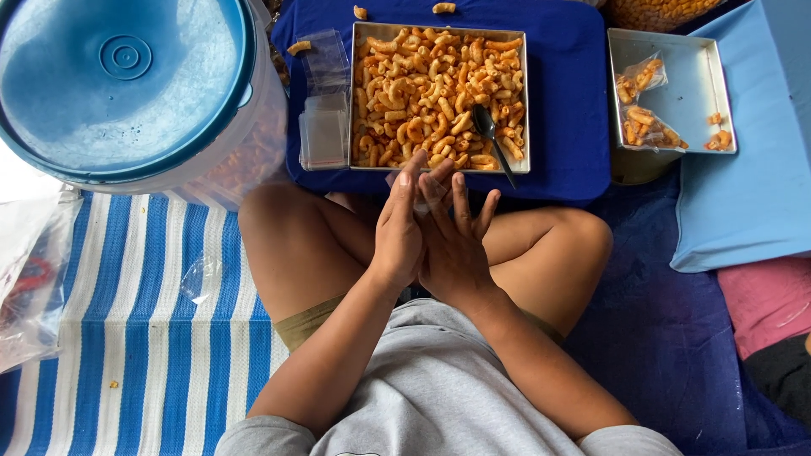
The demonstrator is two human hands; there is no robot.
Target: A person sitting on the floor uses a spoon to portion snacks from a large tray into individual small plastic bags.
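I sit cross-legged with my palms pressed together over my lap. My left hand (397,230) and my right hand (456,245) have their fingers stretched out, and a small clear plastic bag (420,187) seems to be caught between them near the fingertips. Just beyond my fingers stands a square metal tray (354,101) filled with orange curled snacks (422,84). A dark spoon (492,131) lies in the tray's near right corner. A stack of small clear bags (323,127) lies to the left of the tray.
The tray rests on a dark blue board (566,101). A second metal tray (684,84) at the right holds filled snack packets (646,128). A big tub with a blue lid (127,76) stands at the upper left. Beneath me lies a blue-and-white striped mat (152,321).
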